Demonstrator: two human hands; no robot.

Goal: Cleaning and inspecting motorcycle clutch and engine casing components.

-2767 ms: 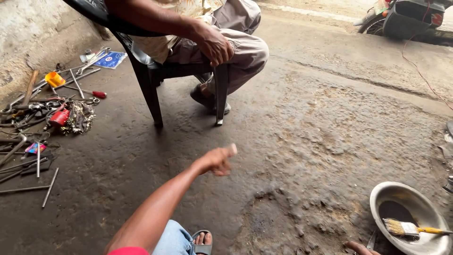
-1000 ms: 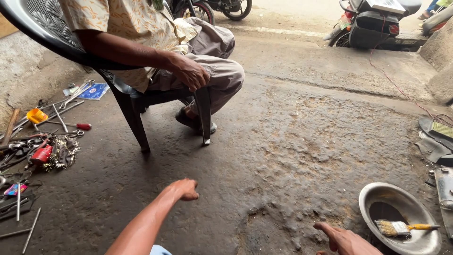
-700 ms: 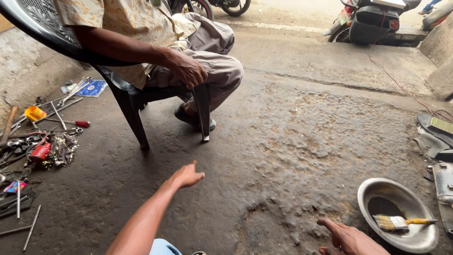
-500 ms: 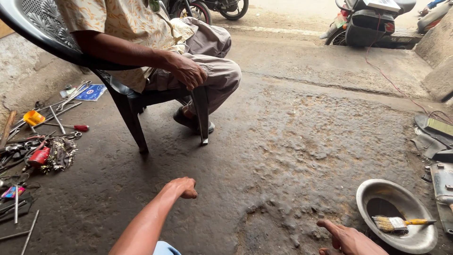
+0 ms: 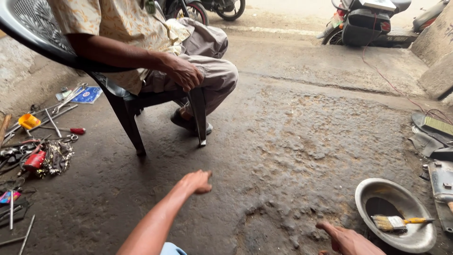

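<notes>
My left hand point(image 5: 197, 182) hangs in the air over the rough concrete floor point(image 5: 306, 127) with the arm stretched forward; its fingers are curled in and nothing shows in it. My right hand point(image 5: 347, 240) rests low at the bottom edge, fingers spread toward the floor, holding nothing. Just right of it stands a round metal bowl point(image 5: 415, 238) with a paintbrush point(image 5: 394, 222) lying inside. Ahead of my left hand another person sits on a dark plastic chair point(image 5: 125, 113), one hand on the knee.
Hand tools point(image 5: 40, 141) lie scattered on the floor at the left: screwdrivers, wrenches, a chain, a red can. Metal parts point(image 5: 436, 141) lie at the right edge. Parked scooters point(image 5: 365, 21) stand at the back beside a concrete wall.
My left hand, briefly opened and raised, has curled its fingers in again and stays about in place. My right hand has come into view by the bowl. The camera tilted slightly.
</notes>
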